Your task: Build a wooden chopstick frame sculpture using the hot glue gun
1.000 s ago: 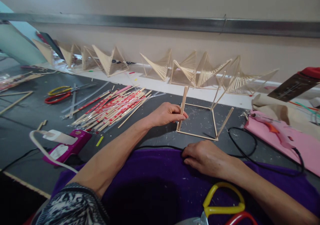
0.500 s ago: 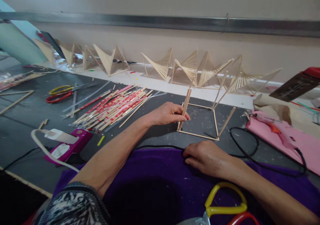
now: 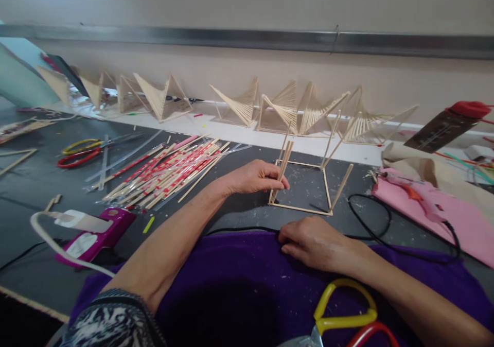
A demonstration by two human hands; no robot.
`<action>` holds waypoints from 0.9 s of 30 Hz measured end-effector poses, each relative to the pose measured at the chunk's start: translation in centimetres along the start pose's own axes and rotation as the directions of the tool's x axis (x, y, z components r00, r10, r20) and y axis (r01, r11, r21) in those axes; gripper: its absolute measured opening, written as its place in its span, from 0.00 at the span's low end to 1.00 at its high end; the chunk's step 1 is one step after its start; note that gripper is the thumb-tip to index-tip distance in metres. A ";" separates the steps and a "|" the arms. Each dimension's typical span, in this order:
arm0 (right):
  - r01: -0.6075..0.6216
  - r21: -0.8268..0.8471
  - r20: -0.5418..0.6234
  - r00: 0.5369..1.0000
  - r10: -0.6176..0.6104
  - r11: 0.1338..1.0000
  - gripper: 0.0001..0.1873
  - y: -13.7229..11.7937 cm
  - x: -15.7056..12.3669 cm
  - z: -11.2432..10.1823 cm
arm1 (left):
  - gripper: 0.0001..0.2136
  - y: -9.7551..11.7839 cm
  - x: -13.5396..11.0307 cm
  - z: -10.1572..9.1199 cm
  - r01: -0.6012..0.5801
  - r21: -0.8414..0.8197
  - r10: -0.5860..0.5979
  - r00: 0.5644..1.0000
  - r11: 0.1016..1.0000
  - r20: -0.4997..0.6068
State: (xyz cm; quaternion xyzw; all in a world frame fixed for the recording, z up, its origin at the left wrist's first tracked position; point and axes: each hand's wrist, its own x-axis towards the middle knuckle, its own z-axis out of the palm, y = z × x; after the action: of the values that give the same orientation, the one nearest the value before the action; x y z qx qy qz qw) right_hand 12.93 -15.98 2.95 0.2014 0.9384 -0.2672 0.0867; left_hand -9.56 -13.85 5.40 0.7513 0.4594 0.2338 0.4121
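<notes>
My left hand (image 3: pixel 258 177) is closed around upright wooden sticks (image 3: pixel 286 156) at the near left corner of a square stick frame (image 3: pixel 297 208). That frame lies flat on the dark table, with more sticks rising from its other corners. My right hand (image 3: pixel 312 241) rests with curled fingers on the purple cloth (image 3: pixel 231 254) at the table's front edge; what its fingers hold, if anything, is hidden. Scissors with a yellow and a red handle (image 3: pixel 345 306) lie on the cloth below my right wrist.
Packets of chopsticks (image 3: pixel 165 174) lie left of my left hand, with pliers (image 3: pixel 79 154) and a magenta power strip (image 3: pixel 96 236) beyond. Finished stick models (image 3: pixel 239 102) line the wall. A pink glue gun (image 3: pixel 419 195) rests on pink sheets (image 3: pixel 459 228), its black cord trailing.
The view has shifted slightly, so everything appears a little further left. Both hands keep nearly the same pose, and the left still grips the sticks at the frame's corner.
</notes>
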 end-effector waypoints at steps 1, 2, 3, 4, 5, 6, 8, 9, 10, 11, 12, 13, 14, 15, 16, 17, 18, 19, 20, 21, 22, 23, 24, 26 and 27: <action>-0.003 0.001 0.001 1.000 0.003 1.000 0.11 0.0 0.0 0.0 | 0.11 0.1 0.0 -0.1 -0.004 0.018 0.004 1.000 1.000 0.015; -0.006 0.000 0.004 1.000 0.006 1.000 0.11 -0.1 0.0 0.0 | 0.11 0.2 0.0 -0.1 -0.006 0.028 0.005 1.000 1.000 0.030; -0.010 -0.003 0.007 1.000 0.010 1.000 0.11 -0.1 0.0 0.0 | 0.11 0.3 0.0 -0.1 -0.005 0.029 0.003 0.999 1.000 0.042; -0.014 -0.006 0.012 1.000 0.015 1.000 0.12 -0.1 0.0 -0.1 | 0.11 0.4 0.0 -0.1 -0.003 0.023 0.002 0.999 1.000 0.048; -0.018 -0.011 0.015 1.000 0.018 1.000 0.12 -0.2 0.0 -0.1 | 0.11 0.5 0.0 -0.1 -0.002 0.016 0.002 0.999 1.000 0.048; -0.022 -0.016 0.015 1.000 0.022 1.000 0.11 -0.3 0.0 -0.1 | 0.11 0.5 -0.1 -0.1 -0.001 0.013 0.000 0.999 1.000 0.047; -0.025 -0.025 0.012 1.000 0.026 0.999 0.11 -0.4 0.0 -0.2 | 0.11 0.5 -0.1 -0.1 0.008 0.020 -0.009 0.999 1.000 0.041; -0.026 -0.029 0.010 1.000 0.026 0.999 0.11 -0.5 0.0 -0.3 | 0.11 0.5 -0.2 0.0 0.011 0.024 -0.012 0.999 1.000 0.037; -0.026 -0.030 0.009 1.000 0.026 0.999 0.11 -0.5 0.0 -0.3 | 0.11 0.4 -0.2 0.0 0.016 0.028 -0.017 0.999 0.999 0.034; -0.029 -0.032 0.006 1.000 0.029 0.999 0.11 -0.5 0.0 -0.3 | 0.11 0.4 -0.2 0.0 0.022 0.030 -0.023 0.999 0.999 0.032; -0.029 -0.031 0.003 1.000 0.029 0.999 0.11 -0.6 0.0 -0.3 | 0.12 0.4 -0.2 0.1 0.026 0.032 -0.027 0.999 0.999 0.030; -0.025 -0.030 -0.001 1.000 0.025 0.999 0.11 -0.5 0.0 -0.3 | 0.12 0.3 -0.2 0.1 0.028 0.036 -0.029 0.999 0.999 0.028; -0.019 -0.029 -0.005 1.000 0.019 0.999 0.12 -0.5 0.0 -0.3 | 0.12 0.3 -0.2 0.1 0.030 0.040 -0.031 0.999 0.999 0.027; -0.012 -0.029 -0.009 1.000 0.011 0.999 0.12 -0.5 0.0 -0.3 | 0.12 0.2 -0.2 0.0 0.029 0.047 -0.031 0.999 0.998 0.027; -0.003 -0.031 -0.011 1.000 0.003 1.000 0.12 -0.5 0.0 -0.3 | 0.13 0.2 -0.2 0.0 0.026 0.054 -0.027 0.999 0.998 0.028; 0.002 -0.035 -0.013 1.000 -0.002 0.999 0.12 -0.4 0.1 -0.3 | 0.13 0.2 -0.2 0.0 0.020 0.063 -0.022 0.999 0.998 0.029; 0.003 -0.038 -0.014 1.000 -0.004 0.999 0.12 -0.4 0.1 -0.2 | 0.12 0.2 -0.1 0.0 0.016 0.071 -0.018 0.999 0.997 0.032; -0.001 -0.043 -0.016 1.000 0.000 0.999 0.12 -0.4 0.1 -0.2 | 0.12 0.2 -0.1 0.0 0.013 0.077 -0.016 0.999 0.997 0.038; -0.004 -0.046 -0.017 1.000 0.003 0.999 0.12 -0.4 0.1 -0.2 | 0.12 0.2 -0.1 0.0 0.008 0.081 -0.012 0.999 0.997 0.046; -0.007 -0.050 -0.019 1.000 0.006 0.999 0.13 -0.5 0.1 -0.2 | 0.12 0.3 -0.1 0.0 0.003 0.082 -0.007 0.999 0.997 0.054; -0.011 -0.054 -0.022 1.000 0.010 0.998 0.13 -0.5 0.1 -0.2 | 0.12 0.3 -0.1 0.0 -0.002 0.079 -0.003 0.998 0.997 0.062; -0.015 -0.060 -0.023 1.000 0.014 0.998 0.13 -0.6 0.1 -0.3 | 0.12 0.3 -0.1 0.0 -0.006 0.076 0.001 0.998 0.997 0.066; -0.017 -0.066 -0.023 1.000 0.015 0.998 0.13 -0.6 0.0 -0.3 | 0.12 0.2 -0.2 0.0 -0.006 0.072 0.001 0.998 0.997 0.066; -0.013 -0.077 -0.023 1.000 0.011 0.997 0.13 -0.7 0.0 -0.3 | 0.12 0.1 -0.3 0.0 0.011 0.071 -0.014 0.999 0.997 0.049; -0.009 -0.080 -0.023 1.000 0.007 0.997 0.13 -0.6 0.0 -0.3 | 0.12 0.0 -0.3 0.0 0.023 0.070 -0.026 0.999 0.997 0.038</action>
State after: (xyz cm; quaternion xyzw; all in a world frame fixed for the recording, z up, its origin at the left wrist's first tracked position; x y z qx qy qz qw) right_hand 12.65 -16.35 3.48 0.2046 0.9485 -0.2266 0.0850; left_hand -9.69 -14.14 5.42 0.7639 0.4682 0.1979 0.3976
